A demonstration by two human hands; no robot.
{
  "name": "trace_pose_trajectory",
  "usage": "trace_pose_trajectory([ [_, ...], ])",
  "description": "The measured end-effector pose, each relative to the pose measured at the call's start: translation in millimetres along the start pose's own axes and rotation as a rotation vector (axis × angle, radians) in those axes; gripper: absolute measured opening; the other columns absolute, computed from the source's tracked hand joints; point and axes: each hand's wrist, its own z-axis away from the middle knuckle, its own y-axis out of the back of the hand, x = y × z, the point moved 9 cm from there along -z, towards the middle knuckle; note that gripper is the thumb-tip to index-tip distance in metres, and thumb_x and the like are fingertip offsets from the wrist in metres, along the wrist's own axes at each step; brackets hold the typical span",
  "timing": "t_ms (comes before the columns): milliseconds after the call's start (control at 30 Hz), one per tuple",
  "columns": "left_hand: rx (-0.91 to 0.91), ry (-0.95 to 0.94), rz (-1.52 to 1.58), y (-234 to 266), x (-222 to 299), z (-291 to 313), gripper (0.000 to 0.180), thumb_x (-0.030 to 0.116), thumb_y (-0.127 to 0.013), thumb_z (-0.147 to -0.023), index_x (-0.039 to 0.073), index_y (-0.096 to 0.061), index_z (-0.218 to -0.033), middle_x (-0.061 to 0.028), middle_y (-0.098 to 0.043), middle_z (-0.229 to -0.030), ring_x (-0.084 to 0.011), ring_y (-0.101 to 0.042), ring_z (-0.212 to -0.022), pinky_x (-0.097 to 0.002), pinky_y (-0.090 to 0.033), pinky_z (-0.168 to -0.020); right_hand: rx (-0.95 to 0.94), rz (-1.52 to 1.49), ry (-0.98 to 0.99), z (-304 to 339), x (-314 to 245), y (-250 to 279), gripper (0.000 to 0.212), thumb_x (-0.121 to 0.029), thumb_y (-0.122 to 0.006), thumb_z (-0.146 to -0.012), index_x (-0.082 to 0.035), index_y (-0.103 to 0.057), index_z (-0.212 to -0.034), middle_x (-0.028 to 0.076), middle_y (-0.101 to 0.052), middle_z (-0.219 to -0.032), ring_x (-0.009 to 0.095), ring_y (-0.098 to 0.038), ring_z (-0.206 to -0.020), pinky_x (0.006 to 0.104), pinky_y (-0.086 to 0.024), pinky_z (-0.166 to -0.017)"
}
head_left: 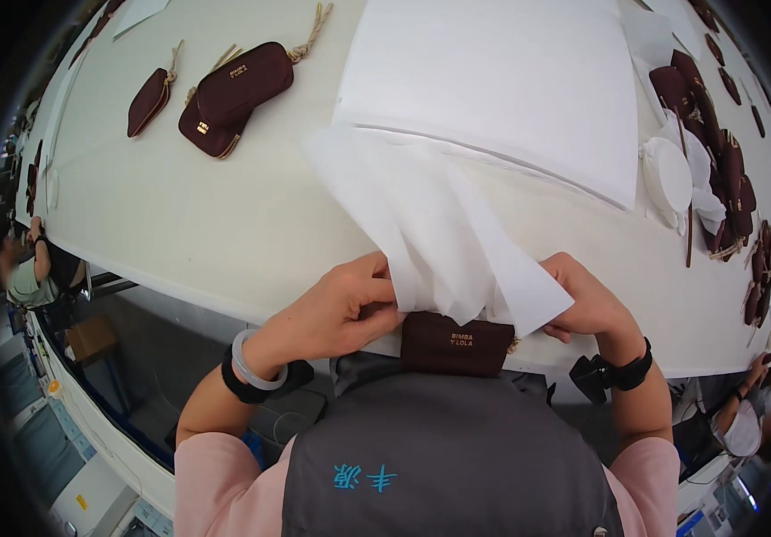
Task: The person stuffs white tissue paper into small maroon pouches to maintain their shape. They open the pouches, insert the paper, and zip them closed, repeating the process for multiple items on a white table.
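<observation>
At the near edge of the smooth white tabletop, a dark-burgundy rectangular pouch is overlapped by a thin, creased white paper sheet, pinched by the left hand; whether the right hand, its fingers partly hidden, is clamped cannot be told.

We're sporting pink sleeves, a dark grey apron flashing blue characters, black wristbands and, leftward, a pale grey bangle!
</observation>
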Motion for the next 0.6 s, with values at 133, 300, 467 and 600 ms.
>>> trace_pose_trajectory([
  [133, -0.243, 0.204, 0.013, -9, -2, 1, 0.03, 0.018, -0.075, -0.092, 0.004, -0.073, -0.119, -0.0031, -0.052, -0.06, -0.0137, -0.048, -0.053, -0.0319, -0.041, -0.055, 0.001, 0.098, -0.056, 3, 0, -2, 0.013, -0.007, -0.076, -0.086, -0.002, -0.071, -0.098, -0.002, -0.054, -0.054, 0.004, -0.045, -0.042, 0.0237, -0.033, -0.041],
  [300, -0.325, 0.27, 0.057, -23, -5, -10, 0.042, 0.028, -0.079, -0.091, 0.003, -0.07, -0.124, -0.003, -0.051, -0.056, -0.0125, -0.046, -0.049, -0.0311, -0.039, -0.053, 0.192, 0.305, 0.157, -6, -17, -8, 0.017, -0.017, -0.08, -0.088, -0.008, -0.071, -0.1, -0.006, -0.043, -0.051, 0.005, -0.035, -0.047, 0.0255, -0.027, -0.048],
  [467, -0.341, 0.422, 0.143, -23, -7, -16, 0.035, 0.034, -0.065, -0.103, 0.001, -0.073, -0.107, -0.0008, -0.051, -0.05, -0.0106, -0.047, -0.04, -0.0278, -0.038, -0.044, 0.22, 0.1, 0.06, -9, -3, -6, 0.008, -0.011, -0.073, -0.091, -0.005, -0.073, -0.086, -0.003, -0.048, -0.05, 0.005, -0.039, -0.042, 0.0246, -0.031, -0.043],
  [600, -0.197, 0.531, 0.235, -18, -27, -13, 0.055, 0.041, -0.054, -0.109, 0.002, -0.065, -0.072, 0.0012, -0.048, -0.046, -0.0084, -0.047, -0.037, -0.0253, -0.037, -0.039, 0.135, 0.056, -0.06, 1, 12, 5, 0.015, -0.008, -0.069, -0.092, -0.001, -0.071, -0.08, -0.001, -0.054, -0.05, 0.006, -0.044, -0.037, 0.0239, -0.033, -0.037],
])
